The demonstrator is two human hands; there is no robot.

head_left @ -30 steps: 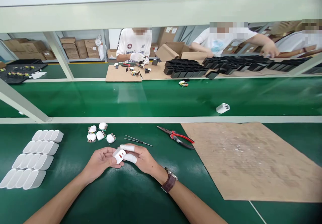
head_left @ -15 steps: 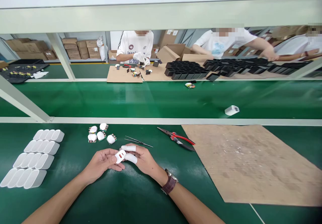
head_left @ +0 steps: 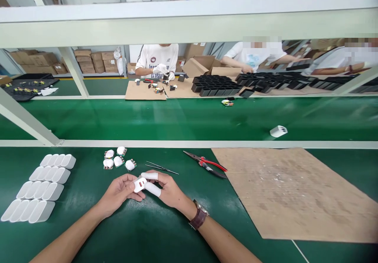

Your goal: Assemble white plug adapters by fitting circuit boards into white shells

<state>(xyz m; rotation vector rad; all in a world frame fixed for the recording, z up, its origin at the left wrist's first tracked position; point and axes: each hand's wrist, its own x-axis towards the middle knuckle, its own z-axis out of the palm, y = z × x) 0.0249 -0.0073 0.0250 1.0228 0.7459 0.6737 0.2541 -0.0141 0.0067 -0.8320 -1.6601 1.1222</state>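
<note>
Where the green table (head_left: 153, 231) fills the lower left of the frame, four rows of white shells (head_left: 38, 188) lie side by side. To their right, a small cluster of white plug parts (head_left: 118, 161) sits just above the hands. The left hand (head_left: 118, 192) lies palm-up in the lower middle, its fingers curled shut around the left end of a small white charger (head_left: 139, 184). The charger is held just above the table between both hands. Its long axis runs roughly across the frame, tilted slightly up to the right, and the face with the red port is turned up toward the camera. The right hand (head_left: 167, 190) pinches its right end, thumb and forefinger in white cots closed on it; a wristwatch (head_left: 198, 217) sits on that wrist. Thin tweezers (head_left: 162, 167) lie just above the right hand, red-handled pliers (head_left: 206, 163) further right. A cardboard sheet (head_left: 295, 192) covers the lower right, and above it a loose white adapter (head_left: 278, 131) rests on the belt (head_left: 177, 117).
</note>
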